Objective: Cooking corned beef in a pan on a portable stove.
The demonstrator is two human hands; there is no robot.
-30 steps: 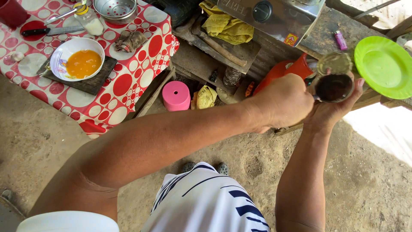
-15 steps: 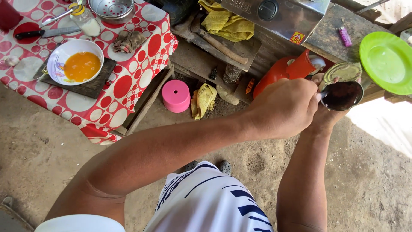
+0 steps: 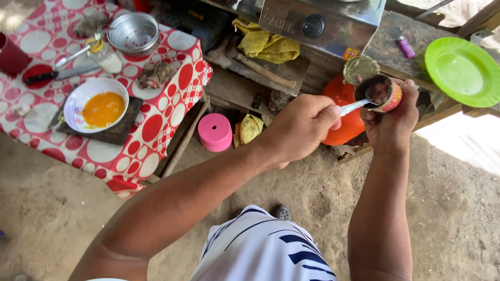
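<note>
Head view. Right hand [image 3: 391,120] closed around small open can [image 3: 383,93], held upright, dark contents visible, bent-back lid [image 3: 360,69] standing at its rim. Left hand [image 3: 301,127] closed on pale spoon [image 3: 354,107], bowl end dipped into can mouth. Orange container [image 3: 341,112] directly behind both hands. Green plate [image 3: 462,70] just right of right hand, on wooden bench [image 3: 388,44]; purple lighter [image 3: 406,47] near it. Metal stove [image 3: 323,23] above hands. Pink cup [image 3: 215,132] on ground left of left hand. Well left: table [image 3: 172,104] with red spotted cloth, carrying bowl of beaten egg [image 3: 96,105], knife [image 3: 60,74], metal strainer bowl [image 3: 133,32]
</note>
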